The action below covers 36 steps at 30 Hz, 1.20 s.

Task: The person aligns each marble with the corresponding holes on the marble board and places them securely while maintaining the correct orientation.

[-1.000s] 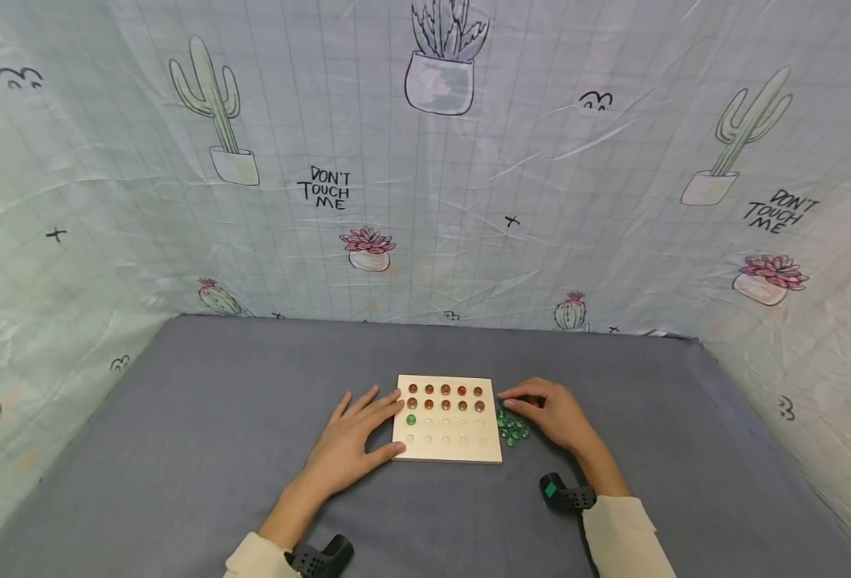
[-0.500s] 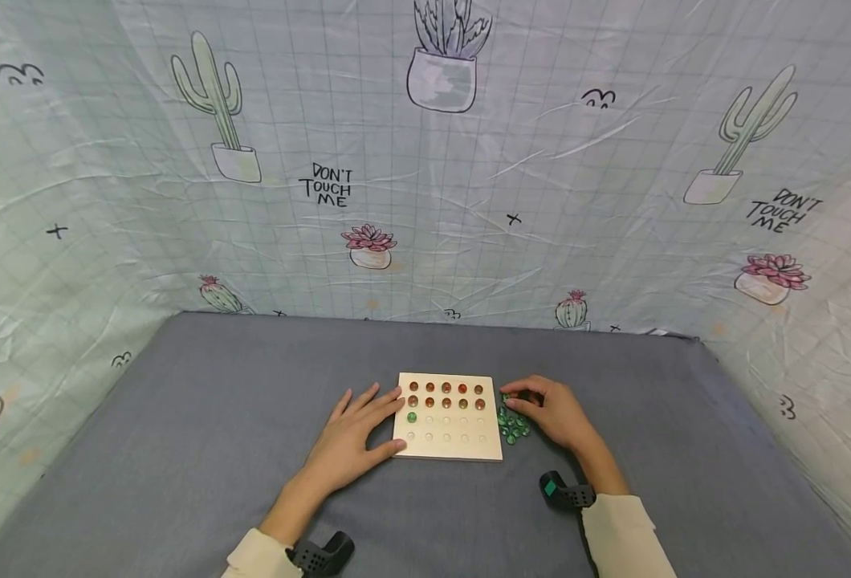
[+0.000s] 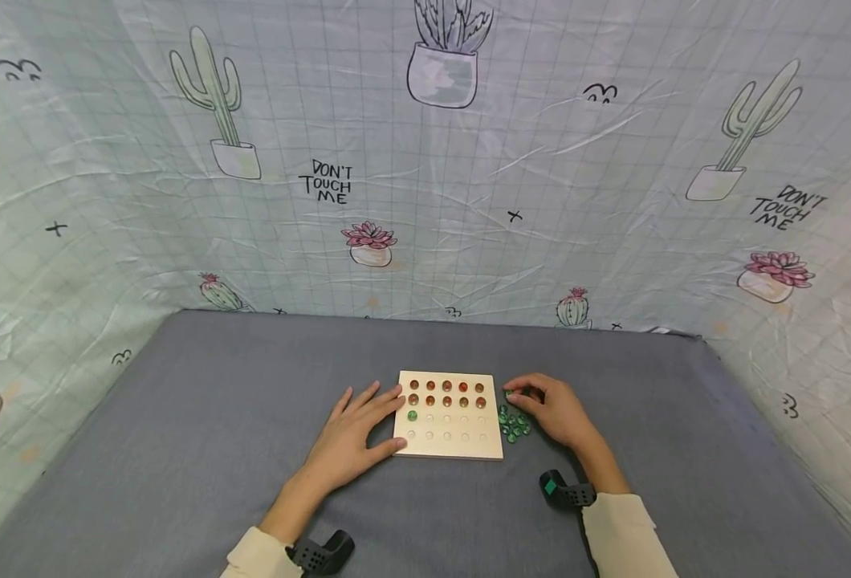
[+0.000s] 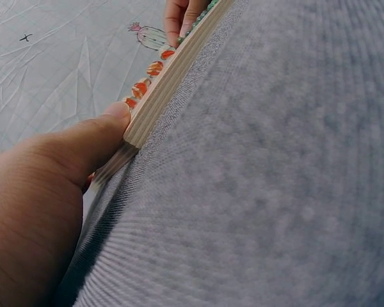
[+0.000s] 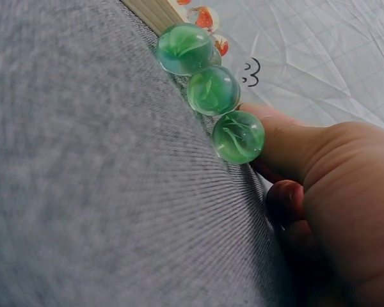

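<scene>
A flat wooden board (image 3: 446, 427) with rows of round hollows lies on the cloth. Orange-red marbles (image 3: 446, 401) fill its two far rows. One green marble (image 3: 412, 416) sits at the left end of the third row. Spread fingers of my left hand (image 3: 349, 441) rest on the board's left edge, the thumb (image 4: 109, 131) at its near corner. Just off the right edge, my right hand (image 3: 555, 411) pinches a green marble (image 3: 508, 394) between thumb and index finger. Several loose green marbles (image 3: 515, 425) lie below those fingertips, some large in the right wrist view.
Grey cloth (image 3: 252, 401) covers the table around the board. A pale curtain (image 3: 425, 177) printed with cacti hangs behind and at both sides. Each wrist wears a black camera band, such as the right band (image 3: 568, 491).
My right hand has drawn slightly right, away from the board, and a green marble now shows between its fingertips, apart from the pile. The left hand stays on the board.
</scene>
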Motion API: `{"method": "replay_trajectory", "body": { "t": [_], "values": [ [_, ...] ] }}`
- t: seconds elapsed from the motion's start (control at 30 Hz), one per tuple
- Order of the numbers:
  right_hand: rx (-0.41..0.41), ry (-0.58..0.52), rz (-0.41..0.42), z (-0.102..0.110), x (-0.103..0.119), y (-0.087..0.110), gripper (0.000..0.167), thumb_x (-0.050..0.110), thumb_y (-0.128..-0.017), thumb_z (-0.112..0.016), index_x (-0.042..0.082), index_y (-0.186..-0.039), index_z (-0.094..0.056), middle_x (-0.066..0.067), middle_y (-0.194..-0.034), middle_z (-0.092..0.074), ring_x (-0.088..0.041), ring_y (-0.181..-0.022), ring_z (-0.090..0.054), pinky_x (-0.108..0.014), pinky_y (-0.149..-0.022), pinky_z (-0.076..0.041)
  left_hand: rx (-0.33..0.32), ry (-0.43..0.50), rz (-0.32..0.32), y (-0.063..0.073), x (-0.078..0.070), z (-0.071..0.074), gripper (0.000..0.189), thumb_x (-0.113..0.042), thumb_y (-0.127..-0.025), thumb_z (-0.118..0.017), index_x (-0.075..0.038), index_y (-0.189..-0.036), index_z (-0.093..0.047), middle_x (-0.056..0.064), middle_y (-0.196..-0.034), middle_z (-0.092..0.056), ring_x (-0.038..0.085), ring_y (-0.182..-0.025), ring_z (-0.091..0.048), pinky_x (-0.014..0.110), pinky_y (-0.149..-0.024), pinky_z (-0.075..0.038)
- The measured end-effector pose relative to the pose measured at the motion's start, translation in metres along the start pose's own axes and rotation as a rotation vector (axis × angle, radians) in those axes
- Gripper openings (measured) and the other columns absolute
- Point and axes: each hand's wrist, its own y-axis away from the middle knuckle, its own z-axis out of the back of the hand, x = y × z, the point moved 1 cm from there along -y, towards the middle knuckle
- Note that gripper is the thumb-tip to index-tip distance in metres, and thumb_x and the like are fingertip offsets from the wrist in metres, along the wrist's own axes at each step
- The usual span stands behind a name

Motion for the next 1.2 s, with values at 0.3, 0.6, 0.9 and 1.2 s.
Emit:
{"method": "replay_trajectory", "body": {
  "t": [0.3,0.6,0.9,1.2],
  "values": [
    [-0.071,-0.044,-0.066,0.002,0.003,-0.002,0.016,0.022,-0.09,-0.069,0.015,-0.104,-0.072,0.003,-0.081,-0.062,-0.016,-0.065,-0.051,-0.028,-0.057,-0.042,0.005,-0.006,0.002,-0.001,0.001,0.0,0.065,-0.057,-0.087,-0.06,-0.021,-0.141,-0.051,-0.005,-0.148,-0.041,0.025,-0.14,-0.028,0.055,-0.113,-0.01],
    [-0.118,-0.101,-0.084,0.006,0.014,-0.005,0.02,0.024,-0.091,-0.067,0.014,-0.107,-0.071,0.0,-0.086,-0.065,-0.018,-0.067,-0.053,-0.028,-0.057,-0.042,-0.002,-0.005,-0.005,-0.002,0.0,0.001,0.064,-0.054,-0.087,-0.062,-0.02,-0.14,-0.052,-0.004,-0.148,-0.041,0.026,-0.139,-0.029,0.055,-0.113,-0.011],
    [-0.139,-0.139,-0.046,0.006,0.031,-0.006,0.021,0.026,-0.092,-0.066,0.015,-0.11,-0.07,0.0,-0.089,-0.065,-0.017,-0.062,-0.049,-0.027,-0.053,-0.04,0.008,-0.002,-0.001,-0.002,-0.001,0.001,0.064,-0.055,-0.087,-0.061,-0.02,-0.14,-0.052,-0.005,-0.148,-0.041,0.025,-0.14,-0.029,0.054,-0.114,-0.01],
    [-0.098,-0.216,-0.019,-0.003,0.048,-0.007,0.022,0.026,-0.092,-0.065,0.014,-0.11,-0.07,-0.003,-0.089,-0.066,-0.016,-0.058,-0.046,-0.026,-0.049,-0.037,0.009,0.003,-0.002,-0.002,-0.001,0.001,0.064,-0.054,-0.087,-0.062,-0.02,-0.14,-0.052,-0.005,-0.148,-0.041,0.026,-0.14,-0.029,0.054,-0.114,-0.01]
  ]
}}
